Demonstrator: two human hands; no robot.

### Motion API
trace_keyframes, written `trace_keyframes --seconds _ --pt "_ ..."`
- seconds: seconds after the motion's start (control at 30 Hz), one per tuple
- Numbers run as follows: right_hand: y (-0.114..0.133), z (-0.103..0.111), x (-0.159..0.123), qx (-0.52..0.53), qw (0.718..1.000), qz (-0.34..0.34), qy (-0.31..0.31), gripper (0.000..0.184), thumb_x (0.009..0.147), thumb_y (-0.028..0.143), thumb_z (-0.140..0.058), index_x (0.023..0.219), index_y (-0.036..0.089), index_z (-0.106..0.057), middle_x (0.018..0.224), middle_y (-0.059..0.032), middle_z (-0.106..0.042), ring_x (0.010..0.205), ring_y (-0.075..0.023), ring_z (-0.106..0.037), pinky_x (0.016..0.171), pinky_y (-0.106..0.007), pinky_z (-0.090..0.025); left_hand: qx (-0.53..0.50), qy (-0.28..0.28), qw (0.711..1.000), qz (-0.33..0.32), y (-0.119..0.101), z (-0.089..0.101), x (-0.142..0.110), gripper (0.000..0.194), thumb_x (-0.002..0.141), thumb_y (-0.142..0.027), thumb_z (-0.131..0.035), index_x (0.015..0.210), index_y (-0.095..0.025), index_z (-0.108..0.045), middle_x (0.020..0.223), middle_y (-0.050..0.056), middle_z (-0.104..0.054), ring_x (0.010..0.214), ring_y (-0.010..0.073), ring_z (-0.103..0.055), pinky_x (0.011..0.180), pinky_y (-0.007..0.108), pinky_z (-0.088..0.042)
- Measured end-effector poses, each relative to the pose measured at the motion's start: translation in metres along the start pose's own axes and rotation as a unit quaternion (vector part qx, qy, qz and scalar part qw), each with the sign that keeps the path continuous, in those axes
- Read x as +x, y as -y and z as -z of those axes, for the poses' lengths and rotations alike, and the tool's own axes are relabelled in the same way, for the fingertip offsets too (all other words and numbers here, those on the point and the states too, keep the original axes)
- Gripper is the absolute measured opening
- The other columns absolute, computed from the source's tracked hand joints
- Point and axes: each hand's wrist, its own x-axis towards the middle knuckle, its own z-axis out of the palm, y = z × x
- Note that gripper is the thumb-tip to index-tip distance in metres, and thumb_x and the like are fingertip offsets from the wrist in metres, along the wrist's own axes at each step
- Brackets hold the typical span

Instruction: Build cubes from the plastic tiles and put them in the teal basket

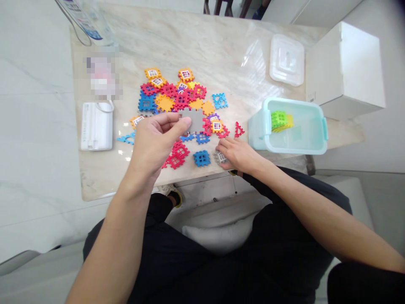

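My left hand (157,134) pinches a flat grey interlocking building tile (196,121) between thumb and fingers, above a loose spread of coloured tiles. Near the table's front edge, my right hand (236,153) has its fingers curled over a grey tile with a white window (220,157), which rests on the table. A blue window tile (201,158) lies just left of it. Red window tiles (176,159) lie beneath my left wrist. Behind my left hand are orange tiles (164,102), more red tiles (182,99) and blue tiles (146,102), partly overlapping.
A light teal bin (295,145) on the right contains green tiles (279,120) and yellow ones. Its translucent lid (287,60) lies behind it, beside a white box (348,67). At the left are a white device (96,126) and a plastic package (91,25).
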Motion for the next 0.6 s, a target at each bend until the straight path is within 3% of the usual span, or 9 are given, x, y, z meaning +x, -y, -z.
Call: trace_keyframes --seconds 0.17,0.3,0.47,0.6 --pt "0.005 0.012 0.001 -0.005 1.000 -0.023 -0.016 0.036 0.095 0.034 -0.086 0.120 0.012 -0.073 0.126 -0.0192 -0.073 0.117 -0.0362 -0.067 0.094 -0.045 -0.054 0.013 0.036 0.999 0.037 0.009 -0.002 -0.004 0.048 0.070 -0.057 -0.103 0.091 -0.020 -0.081 0.084 0.006 -0.082 0.080 0.0223 -0.077 0.069 0.030 -0.061" --pt "0.010 0.038 -0.015 0.014 0.993 -0.068 -0.098 0.032 0.094 0.036 -0.086 0.116 0.015 -0.074 0.119 -0.0196 -0.074 0.119 -0.0395 -0.066 0.099 -0.049 -0.056 0.018 0.049 0.997 0.059 0.020 -0.009 -0.004 0.051 0.070 -0.061 -0.102 0.092 -0.020 -0.080 0.084 0.006 -0.082 0.076 0.0204 -0.075 0.065 0.029 -0.058" --pt "0.015 0.071 -0.038 0.080 0.965 -0.100 -0.227 0.037 0.097 0.037 -0.085 0.125 0.017 -0.071 0.123 -0.0175 -0.075 0.117 -0.0368 -0.068 0.104 -0.048 -0.057 0.024 0.114 0.989 0.089 0.024 -0.033 -0.013 0.049 0.072 -0.061 -0.101 0.085 -0.019 -0.079 0.081 0.006 -0.080 0.073 0.0181 -0.072 0.067 0.028 -0.056" --pt "0.015 0.075 -0.036 0.107 0.959 -0.088 -0.246 0.037 0.100 0.038 -0.082 0.129 0.019 -0.070 0.127 -0.0176 -0.074 0.120 -0.0383 -0.066 0.104 -0.050 -0.057 0.008 0.165 0.980 0.108 0.023 -0.051 -0.019 0.046 0.073 -0.057 -0.102 0.087 -0.020 -0.081 0.082 0.005 -0.081 0.073 0.0183 -0.072 0.070 0.029 -0.057"
